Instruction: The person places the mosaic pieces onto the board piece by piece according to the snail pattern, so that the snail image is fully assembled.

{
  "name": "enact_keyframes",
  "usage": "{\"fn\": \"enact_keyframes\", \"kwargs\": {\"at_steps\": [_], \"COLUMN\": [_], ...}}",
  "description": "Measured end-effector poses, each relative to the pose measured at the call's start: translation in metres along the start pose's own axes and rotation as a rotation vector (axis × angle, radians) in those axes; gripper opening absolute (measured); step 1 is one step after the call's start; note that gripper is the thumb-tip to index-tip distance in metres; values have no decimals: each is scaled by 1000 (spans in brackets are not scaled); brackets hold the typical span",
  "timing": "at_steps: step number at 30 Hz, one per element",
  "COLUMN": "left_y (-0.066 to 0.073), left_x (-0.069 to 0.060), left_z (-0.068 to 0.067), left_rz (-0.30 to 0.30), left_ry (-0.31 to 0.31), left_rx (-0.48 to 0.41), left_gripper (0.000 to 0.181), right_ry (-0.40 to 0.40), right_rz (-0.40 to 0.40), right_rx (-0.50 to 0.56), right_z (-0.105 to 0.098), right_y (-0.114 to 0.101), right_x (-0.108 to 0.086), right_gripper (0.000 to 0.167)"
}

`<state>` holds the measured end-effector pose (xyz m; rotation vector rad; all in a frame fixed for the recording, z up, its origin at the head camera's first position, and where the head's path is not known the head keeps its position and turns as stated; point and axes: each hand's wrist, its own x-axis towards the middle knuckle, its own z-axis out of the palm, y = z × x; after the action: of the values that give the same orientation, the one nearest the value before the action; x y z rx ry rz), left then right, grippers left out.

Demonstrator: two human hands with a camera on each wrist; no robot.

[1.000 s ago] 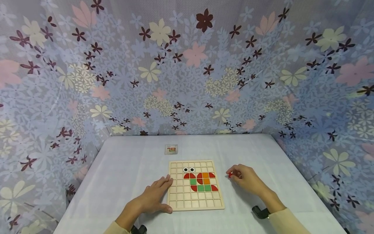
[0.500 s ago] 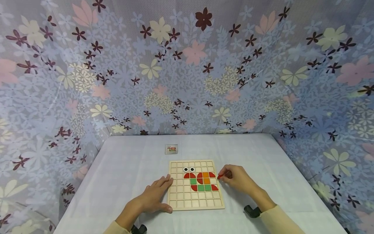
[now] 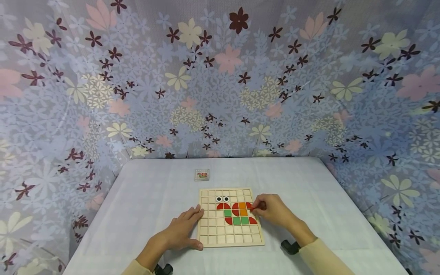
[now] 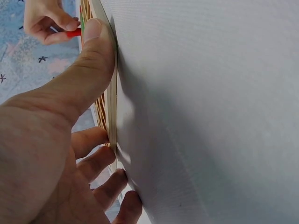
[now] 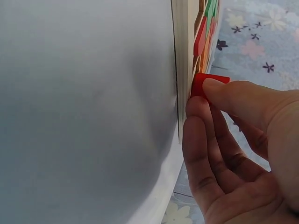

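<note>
A wooden grid board (image 3: 230,239) lies on the table with colored tiles in its cells. My left hand (image 3: 180,231) rests at its left edge, thumb and fingertips touching the rim, fingers extended. Between thumb and fingers, my right hand (image 3: 275,212) pinches a small red tile (image 5: 198,85) over the board's right side. Two round eye tiles (image 3: 222,199) sit in an upper row. Below them are red quarter-circle tiles (image 3: 228,220), orange square tiles (image 3: 243,209) and green square tiles (image 3: 240,220). The cell under my right fingertips is partly hidden.
Behind the board lies a small picture card (image 3: 202,175) with a colored grid pattern. A white cloth covers the table (image 3: 154,191). Floral fabric (image 3: 220,95) hangs around the back and sides. Black wrist devices (image 3: 290,247) sit under both forearms.
My right hand has moved left with the red tile, from beside the board to over its right edge. The left hand and the board have stayed put.
</note>
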<state>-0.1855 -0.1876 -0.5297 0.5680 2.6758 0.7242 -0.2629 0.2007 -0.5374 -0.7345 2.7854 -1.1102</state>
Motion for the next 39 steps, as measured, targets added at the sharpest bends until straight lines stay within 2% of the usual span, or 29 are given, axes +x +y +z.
{"fn": "enact_keyframes", "kwargs": {"at_steps": [12,23,30,39], "left_y": [2,3,4,4], "left_x": [1,0,-1,-1], "left_z": [0,-1,-2,-3], "left_rz": [-19,-44,-39,-16], "left_ry": [0,-6,-8,-11], "left_rx": [5,-5,-3,-3], "left_gripper": [121,120,120,119], "right_ry": [-19,-35,-25,-11], "right_rz": [-14,-88,-50,-64], "right_rx": [-53,-96,-91,-83], "right_z": [0,-2,0,2], "right_y": [-5,-3,-2,-1], "right_x": [0,-2,0,2], "right_gripper": [10,12,11,13]}}
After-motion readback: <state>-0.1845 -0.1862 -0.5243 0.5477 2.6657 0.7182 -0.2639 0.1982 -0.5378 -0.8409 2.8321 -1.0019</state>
